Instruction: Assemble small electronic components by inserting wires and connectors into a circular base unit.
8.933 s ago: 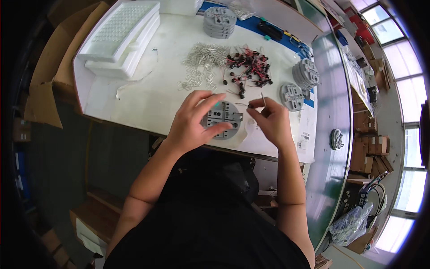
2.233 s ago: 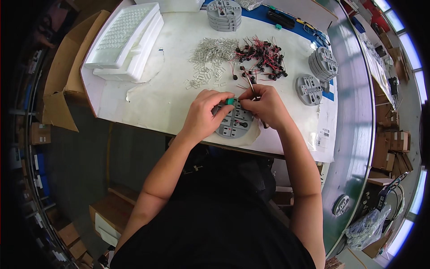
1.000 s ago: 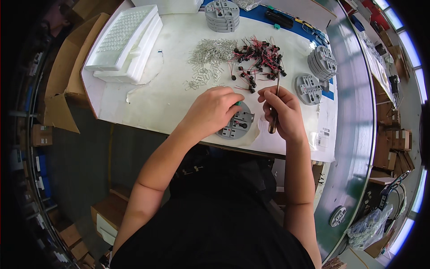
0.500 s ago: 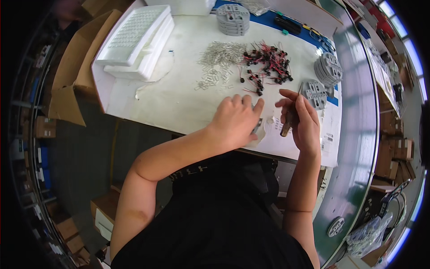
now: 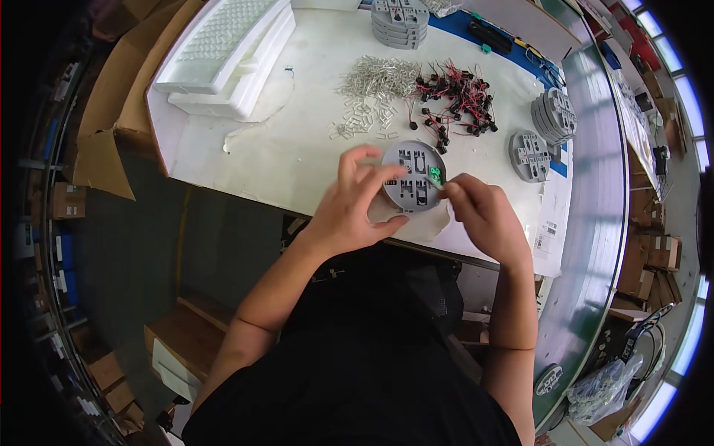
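A round grey plastic housing (image 5: 411, 195) with black slots and a small green part (image 5: 435, 175) lies near the table's front edge. My left hand (image 5: 346, 204) is at its left side, fingers apart, with the forefinger stretched over the housing and the thumb by its lower rim. At the right rim my right hand (image 5: 482, 212) is closed on a screwdriver, its thin shaft (image 5: 431, 181) pointing toward the green part. Its handle is hidden in the hand. Behind the housing are a heap of black round parts with red and black wires (image 5: 457, 97) and a pile of small clear pieces (image 5: 379, 82).
Stacks of grey housings stand at the back (image 5: 400, 26) and right (image 5: 554, 115), with another housing (image 5: 530, 156) beside the right stack. White foam trays (image 5: 223, 56) sit at the left, next to an open cardboard box (image 5: 115, 126). Tools (image 5: 491, 37) lie on a blue mat.
The grey housing, formerly mostly hidden under my left hand, now shows face up. My left hand has moved left; my right hand has brought the screwdriver down and left to the housing.
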The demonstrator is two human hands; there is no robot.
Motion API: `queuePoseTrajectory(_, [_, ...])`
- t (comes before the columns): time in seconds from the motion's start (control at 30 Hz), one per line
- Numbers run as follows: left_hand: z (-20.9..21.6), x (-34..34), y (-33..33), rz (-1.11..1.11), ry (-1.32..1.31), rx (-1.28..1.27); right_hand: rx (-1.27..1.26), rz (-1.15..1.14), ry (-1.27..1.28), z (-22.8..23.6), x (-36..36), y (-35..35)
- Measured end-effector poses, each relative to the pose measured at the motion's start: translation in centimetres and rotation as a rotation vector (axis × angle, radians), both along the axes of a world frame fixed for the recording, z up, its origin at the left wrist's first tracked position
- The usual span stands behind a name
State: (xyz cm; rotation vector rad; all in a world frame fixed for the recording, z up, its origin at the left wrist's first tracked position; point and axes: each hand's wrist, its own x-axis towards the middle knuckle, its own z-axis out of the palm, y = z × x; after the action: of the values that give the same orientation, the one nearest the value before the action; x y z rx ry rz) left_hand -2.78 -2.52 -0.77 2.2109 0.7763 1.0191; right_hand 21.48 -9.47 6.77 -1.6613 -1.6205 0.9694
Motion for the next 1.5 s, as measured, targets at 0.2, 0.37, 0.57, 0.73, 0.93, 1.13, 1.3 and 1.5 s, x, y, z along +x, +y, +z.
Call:
queuePoseTrajectory(0.2, [1.6,0.0,1.2,0.021,0.032,-0.149,-0.009,0.163,-0.522,0.3,-1.8,1.5])
queuePoseTrajectory(0.37, [1.1,-0.3,1.4,-0.086,0.140,-0.226,-0.175,0.206,-0.642,1.0,-2.2,2.4])
queuePoseTrajectory(0.57, [1.0,-0.2,1.5,-0.106,0.127,-0.186,-0.223,0.225,-0.576,0.6,-1.8,2.6])
queuePoseTrajectory(0.73, [0.8,-0.1,1.5,-0.099,0.113,-0.135,-0.211,0.259,-0.489,0.0,-1.4,3.0])
queuePoseTrajectory(0.93, [0.6,0.0,1.5,-0.098,0.077,-0.110,-0.175,0.312,-0.458,-0.4,-0.9,3.3])
queuePoseTrajectory(1.13, [0.5,0.0,1.6,-0.112,0.078,-0.117,-0.163,0.330,-0.367,-0.8,-0.5,3.4])
queuePoseTrajectory(1.3, [0.7,0.0,1.6,-0.112,0.086,-0.117,-0.168,0.341,-0.346,-0.7,-0.4,3.6])
queuePoseTrajectory(1.5, [0.6,0.0,1.6,-0.114,0.088,-0.126,-0.227,0.353,-0.318,-0.4,-0.7,4.1])
